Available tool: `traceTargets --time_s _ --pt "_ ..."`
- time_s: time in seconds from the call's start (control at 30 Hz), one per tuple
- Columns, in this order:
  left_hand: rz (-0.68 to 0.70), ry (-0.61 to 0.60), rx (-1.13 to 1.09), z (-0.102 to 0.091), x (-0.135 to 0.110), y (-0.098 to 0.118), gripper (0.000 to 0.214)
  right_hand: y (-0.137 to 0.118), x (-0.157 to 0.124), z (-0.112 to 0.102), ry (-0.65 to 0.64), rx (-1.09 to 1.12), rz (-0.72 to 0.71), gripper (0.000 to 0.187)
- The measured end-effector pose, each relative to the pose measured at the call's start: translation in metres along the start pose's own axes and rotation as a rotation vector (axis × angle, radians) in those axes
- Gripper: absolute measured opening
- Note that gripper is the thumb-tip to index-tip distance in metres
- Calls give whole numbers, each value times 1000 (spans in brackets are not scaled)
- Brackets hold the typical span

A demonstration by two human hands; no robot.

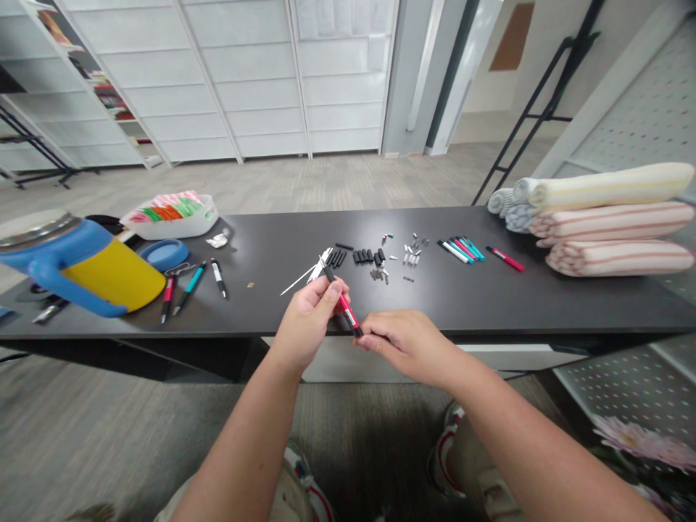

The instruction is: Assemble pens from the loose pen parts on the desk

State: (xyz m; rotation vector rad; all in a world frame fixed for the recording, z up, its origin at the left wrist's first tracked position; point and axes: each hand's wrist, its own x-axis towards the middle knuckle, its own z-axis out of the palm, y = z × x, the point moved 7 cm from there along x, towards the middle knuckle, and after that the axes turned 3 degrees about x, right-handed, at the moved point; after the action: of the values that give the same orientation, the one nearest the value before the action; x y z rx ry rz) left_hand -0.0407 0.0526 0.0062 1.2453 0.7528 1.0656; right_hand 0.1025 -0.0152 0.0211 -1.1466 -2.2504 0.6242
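My left hand grips the upper part of a red-and-black pen between thumb and fingers, just above the dark tabletop. My right hand pinches the pen's lower black tip. Behind my hands lie thin white refills, black tube parts and small metal pen parts. Further right are several finished pens and a red pen.
A blue-and-yellow insulated mug stands at the near left, next to several pens and a blue lid. A white plastic basket holds colourful items. Rolled striped fabric is stacked at the right end.
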Motion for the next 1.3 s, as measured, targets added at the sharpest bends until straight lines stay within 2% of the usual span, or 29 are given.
traceTargets --time_s 0.33,0.57,0.73,1.17,1.3 --pt "-38 -16 0 1 0 -2 31 -1 0 0 -18 -31 -15 23" --pt "-41 34 -27 -2 0 -2 32 -2 -2 -3 -7 16 -6 19" --pt "-26 27 -4 -2 0 -2 30 1 0 0 4 -9 14 27" --pt "-14 -10 16 0 0 -4 29 7 1 1 17 25 32 29" --pt "12 15 8 -2 0 -5 27 6 2 -3 -24 156 90 28"
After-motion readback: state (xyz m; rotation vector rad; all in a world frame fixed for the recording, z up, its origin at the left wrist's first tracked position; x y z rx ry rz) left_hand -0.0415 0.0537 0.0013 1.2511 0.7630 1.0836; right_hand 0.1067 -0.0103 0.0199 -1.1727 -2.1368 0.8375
